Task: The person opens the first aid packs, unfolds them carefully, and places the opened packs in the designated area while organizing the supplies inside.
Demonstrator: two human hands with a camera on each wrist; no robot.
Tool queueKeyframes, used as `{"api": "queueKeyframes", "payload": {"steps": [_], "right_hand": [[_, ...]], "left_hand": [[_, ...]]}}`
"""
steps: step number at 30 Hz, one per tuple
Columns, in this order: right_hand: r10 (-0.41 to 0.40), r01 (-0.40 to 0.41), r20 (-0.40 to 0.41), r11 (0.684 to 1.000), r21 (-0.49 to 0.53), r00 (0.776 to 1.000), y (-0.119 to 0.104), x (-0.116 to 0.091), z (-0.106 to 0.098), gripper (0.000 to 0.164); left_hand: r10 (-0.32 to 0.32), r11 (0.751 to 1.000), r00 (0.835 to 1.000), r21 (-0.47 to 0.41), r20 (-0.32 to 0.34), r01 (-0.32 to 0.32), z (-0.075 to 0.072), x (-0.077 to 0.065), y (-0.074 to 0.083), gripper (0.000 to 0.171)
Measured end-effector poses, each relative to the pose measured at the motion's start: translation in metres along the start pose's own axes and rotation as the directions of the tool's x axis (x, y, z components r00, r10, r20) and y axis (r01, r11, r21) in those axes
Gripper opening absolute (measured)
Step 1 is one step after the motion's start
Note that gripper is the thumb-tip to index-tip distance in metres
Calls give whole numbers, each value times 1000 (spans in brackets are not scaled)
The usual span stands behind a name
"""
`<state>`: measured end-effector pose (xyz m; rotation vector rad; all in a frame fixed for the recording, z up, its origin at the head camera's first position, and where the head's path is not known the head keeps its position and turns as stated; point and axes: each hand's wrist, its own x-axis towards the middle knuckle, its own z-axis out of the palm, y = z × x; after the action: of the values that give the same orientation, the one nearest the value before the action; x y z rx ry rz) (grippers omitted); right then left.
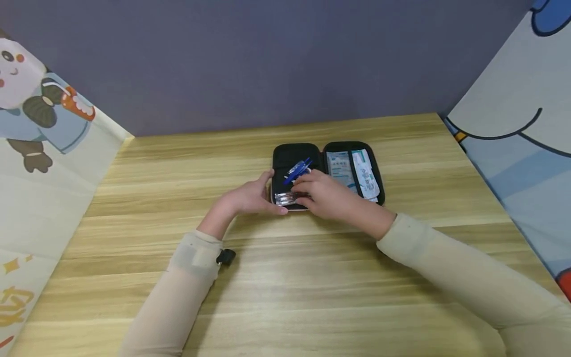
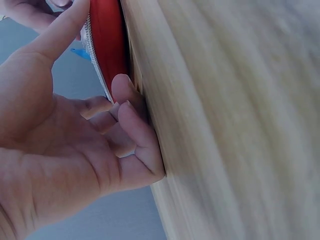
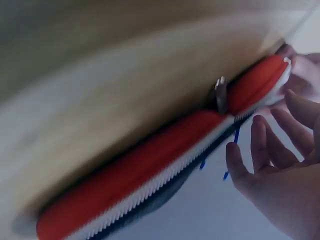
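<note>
A zippered first-aid case (image 1: 292, 152) lies open flat on the table, black inside; its red outer shell (image 3: 135, 165) shows in both wrist views. My left hand (image 1: 252, 197) holds the left half's near corner, thumb along the front edge and fingers at the left side. Over that half, my right hand (image 1: 327, 194) bends its fingers loosely, fingertips right at clear-wrapped sticks (image 1: 284, 199) with some reddish brown in them. Behind the fingertips sits a blue plastic tool (image 1: 298, 170), partly covered. The right half carries clear packets (image 1: 341, 168) and white-and-green paper packets (image 1: 365, 171).
The wood-grain table (image 1: 276, 282) extends around the case. A grey-blue panel (image 1: 267, 64) rises behind its far edge, with cartoon-printed walls on both sides. A metal zipper pull (image 3: 220, 95) hangs by the case's spine.
</note>
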<state>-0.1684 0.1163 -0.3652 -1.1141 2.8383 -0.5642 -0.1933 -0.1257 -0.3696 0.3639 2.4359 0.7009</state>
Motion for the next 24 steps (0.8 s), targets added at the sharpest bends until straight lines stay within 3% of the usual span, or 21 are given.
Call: {"api": "queueKeyframes", "payload": {"steps": [15, 19, 24], "right_hand": [[13, -14, -44, 1000, -15, 999, -4, 3, 13, 17], [1, 1, -102, 1000, 21, 995, -5, 2, 6, 14], [11, -2, -154, 998, 56, 988, -5, -2, -18, 16]], "left_hand": [[-5, 1000, 1000, 1, -1, 5, 0, 0, 0, 130], [-7, 1000, 1000, -3, 2, 7, 0, -1, 1, 130], [-6, 1000, 1000, -13, -5, 6, 0, 0, 0, 130]]}}
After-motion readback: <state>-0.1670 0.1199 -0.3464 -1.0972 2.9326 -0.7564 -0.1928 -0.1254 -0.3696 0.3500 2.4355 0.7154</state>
